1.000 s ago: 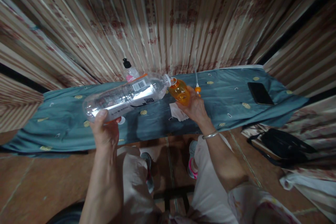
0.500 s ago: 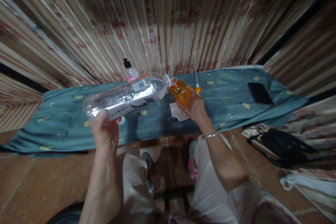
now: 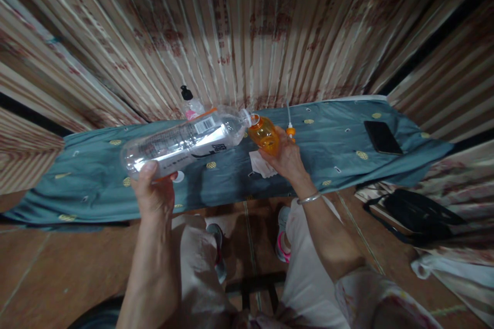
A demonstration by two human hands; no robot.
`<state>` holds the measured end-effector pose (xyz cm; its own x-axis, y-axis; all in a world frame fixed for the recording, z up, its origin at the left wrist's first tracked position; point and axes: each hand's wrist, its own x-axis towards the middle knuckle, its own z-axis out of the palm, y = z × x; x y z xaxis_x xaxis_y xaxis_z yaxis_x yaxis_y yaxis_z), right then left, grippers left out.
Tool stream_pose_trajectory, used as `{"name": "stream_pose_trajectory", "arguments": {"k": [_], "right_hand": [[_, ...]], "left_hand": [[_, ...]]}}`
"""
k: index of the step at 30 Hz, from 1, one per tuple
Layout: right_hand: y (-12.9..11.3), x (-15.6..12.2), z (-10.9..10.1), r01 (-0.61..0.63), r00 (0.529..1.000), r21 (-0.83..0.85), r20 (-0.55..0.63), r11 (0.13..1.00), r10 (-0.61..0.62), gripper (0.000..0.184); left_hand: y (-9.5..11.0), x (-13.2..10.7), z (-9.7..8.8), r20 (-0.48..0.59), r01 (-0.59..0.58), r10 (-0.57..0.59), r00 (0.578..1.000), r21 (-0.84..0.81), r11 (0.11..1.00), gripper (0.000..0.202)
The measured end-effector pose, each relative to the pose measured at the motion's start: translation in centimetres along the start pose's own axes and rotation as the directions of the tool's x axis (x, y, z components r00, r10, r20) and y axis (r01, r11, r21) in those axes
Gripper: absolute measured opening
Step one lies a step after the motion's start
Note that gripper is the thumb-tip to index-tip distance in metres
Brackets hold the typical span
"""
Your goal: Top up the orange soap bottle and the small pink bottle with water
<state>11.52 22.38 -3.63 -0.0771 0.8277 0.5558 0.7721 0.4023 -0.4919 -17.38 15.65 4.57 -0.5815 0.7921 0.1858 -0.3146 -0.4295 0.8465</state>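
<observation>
My left hand (image 3: 154,187) is closed round the lower end of a large clear plastic bottle (image 3: 185,144) with a silver label. The bottle lies tilted, nearly level, its neck pointing right. In my right hand (image 3: 287,157) is a small orange see-through bottle (image 3: 265,136), leaning with its mouth to the upper left. The two mouths meet; how far one sits in the other I cannot tell. Behind my right hand an orange pump top (image 3: 290,132) with a clear tube stands on the cloth. A white tissue (image 3: 262,164) lies under that hand, and a white round cap (image 3: 178,177) beside my left.
A teal patterned cloth (image 3: 335,139) covers the narrow table. At its back stands a clear pump bottle (image 3: 193,105) with a black top, against a pleated curtain (image 3: 231,36). A black phone (image 3: 382,137) lies at the right. A black bag (image 3: 420,213) rests lower right.
Almost nothing differs. The large bottle and my left hand have shifted very slightly; both hands keep their hold, and the mouths stay together.
</observation>
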Motion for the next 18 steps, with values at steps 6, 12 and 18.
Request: {"name": "stream_pose_trajectory", "arguments": {"k": [6,12,18], "right_hand": [[-0.11,0.06,-0.02,-0.026,1.0,0.002,0.003,1.0,0.026,0.069],[-0.19,0.06,-0.06,-0.036,0.999,0.006,0.01,0.999,0.036,0.069],[-0.19,0.0,-0.1,-0.032,0.999,0.014,0.006,0.999,0.032,0.067]], "left_hand": [[0.21,-0.11,0.35,-0.013,-0.009,0.009,1.0,0.001,1.0,0.051],[0.28,-0.12,0.27,-0.01,-0.008,0.008,1.0,0.014,1.0,0.048],[0.23,-0.17,0.2,-0.007,-0.018,0.018,1.0,0.011,1.0,0.048]]}}
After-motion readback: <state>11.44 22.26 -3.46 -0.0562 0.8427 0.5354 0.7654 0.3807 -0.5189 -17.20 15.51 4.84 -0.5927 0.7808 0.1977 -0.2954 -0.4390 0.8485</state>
